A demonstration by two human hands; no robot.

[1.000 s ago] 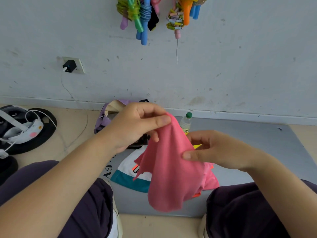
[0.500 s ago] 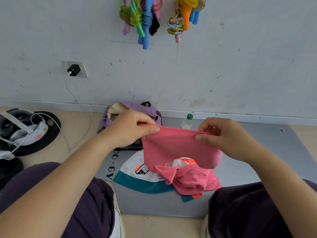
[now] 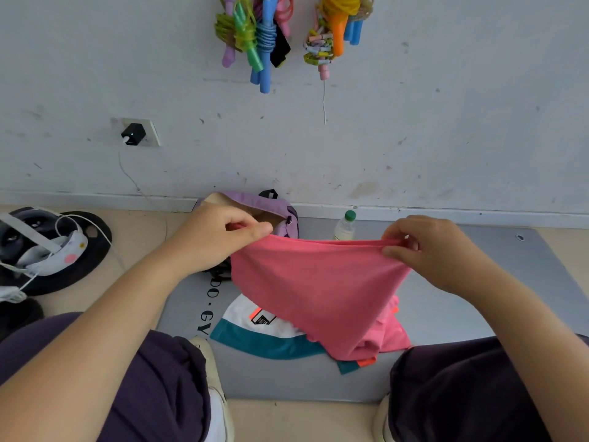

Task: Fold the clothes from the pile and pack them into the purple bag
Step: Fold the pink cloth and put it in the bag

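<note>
At the bottom of the view, the person's two legs in dark purple trousers (image 3: 153, 387) are lying apart, and a pale shoe (image 3: 212, 362) is showing beside the left leg. Between the legs a grey foam mat with dark letters (image 3: 446, 314) is covering the beige floor (image 3: 287, 422).

On this mat, near the knees, a white garment with a teal band and a small orange mark (image 3: 255, 330) is lying flat, and some more pink cloth is lying on its right part.

Above it, the pink soft fabric garment (image 3: 318, 288) is hanging in the air, stretched between both hands. The left hand (image 3: 216, 240) is pinching the left top corner between the thumb and the curled fingers. The right hand (image 3: 433, 250) is pinching the right top corner in the same way. The upper edge is running almost straight between the hands, and the lower part is hanging down to the cloth on the mat.

Behind the left hand, the purple fabric bag with a beige lining (image 3: 255, 205) is standing at the far edge of the mat, near the wall, with its mouth open. Just to its right, a clear plastic bottle with a green cap (image 3: 345, 226) is standing upright.

On the far left, a white headset with straps and a cable (image 3: 47, 250) is resting on a black round object (image 3: 79, 260).

On the grey wall (image 3: 446, 122), a black charger (image 3: 134, 134) is sitting in a white socket, and colourful skipping ropes (image 3: 271, 36) are hanging at the top.
</note>
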